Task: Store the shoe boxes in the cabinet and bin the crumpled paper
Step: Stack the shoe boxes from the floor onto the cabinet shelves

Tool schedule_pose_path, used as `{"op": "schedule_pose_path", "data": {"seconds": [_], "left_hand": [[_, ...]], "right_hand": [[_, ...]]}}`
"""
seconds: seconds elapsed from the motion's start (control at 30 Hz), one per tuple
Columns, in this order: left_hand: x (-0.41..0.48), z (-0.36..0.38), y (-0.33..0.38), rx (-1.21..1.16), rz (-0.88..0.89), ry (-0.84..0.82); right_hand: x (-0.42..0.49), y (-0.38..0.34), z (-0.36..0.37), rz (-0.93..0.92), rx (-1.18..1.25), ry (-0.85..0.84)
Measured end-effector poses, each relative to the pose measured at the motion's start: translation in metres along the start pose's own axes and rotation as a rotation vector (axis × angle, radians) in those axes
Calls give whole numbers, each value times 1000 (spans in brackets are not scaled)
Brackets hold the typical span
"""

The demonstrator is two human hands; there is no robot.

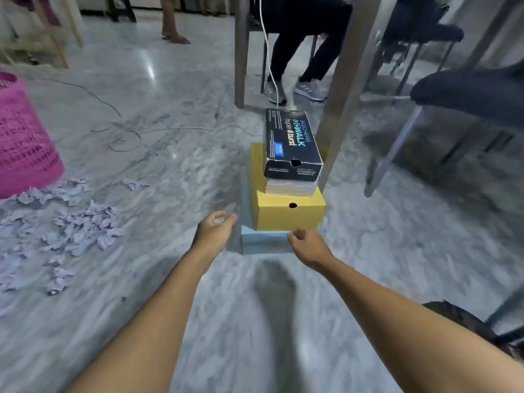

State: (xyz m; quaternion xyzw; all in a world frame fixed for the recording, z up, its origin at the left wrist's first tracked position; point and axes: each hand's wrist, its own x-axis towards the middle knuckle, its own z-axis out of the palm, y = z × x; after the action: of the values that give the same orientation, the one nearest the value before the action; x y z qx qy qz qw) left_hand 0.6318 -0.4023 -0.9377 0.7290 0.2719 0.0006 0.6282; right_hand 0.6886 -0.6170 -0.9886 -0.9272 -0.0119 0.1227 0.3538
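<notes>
Grey marble floor (181,171), crumpled paper (82,228), pink basket (22,143), pale-blue shoe box (263,242) under stack

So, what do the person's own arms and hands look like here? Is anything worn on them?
The left arm and the right arm are bare to the picture's edge, no sleeves. The left hand and the right hand wear no gloves; no watch or bracelet shows on either wrist. The picture is blurred, so a thin ring could be missed.
</notes>
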Motion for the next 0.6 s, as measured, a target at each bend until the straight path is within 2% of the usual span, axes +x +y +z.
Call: {"op": "schedule_pose_path", "data": {"seconds": [0.17, 0.27, 0.37, 0.6], "left_hand": [[44, 54, -16, 28, -67, 29], [68, 77, -27, 72, -95, 69], [92, 92, -37, 119, -106, 116], [109, 97, -59, 110, -178, 93]], "right_hand": [[34, 51, 8, 246, 173, 225], [57, 66, 14, 350, 456, 320], [81, 69, 15, 378, 718, 264], [104, 79, 12, 407, 943, -9]]}}
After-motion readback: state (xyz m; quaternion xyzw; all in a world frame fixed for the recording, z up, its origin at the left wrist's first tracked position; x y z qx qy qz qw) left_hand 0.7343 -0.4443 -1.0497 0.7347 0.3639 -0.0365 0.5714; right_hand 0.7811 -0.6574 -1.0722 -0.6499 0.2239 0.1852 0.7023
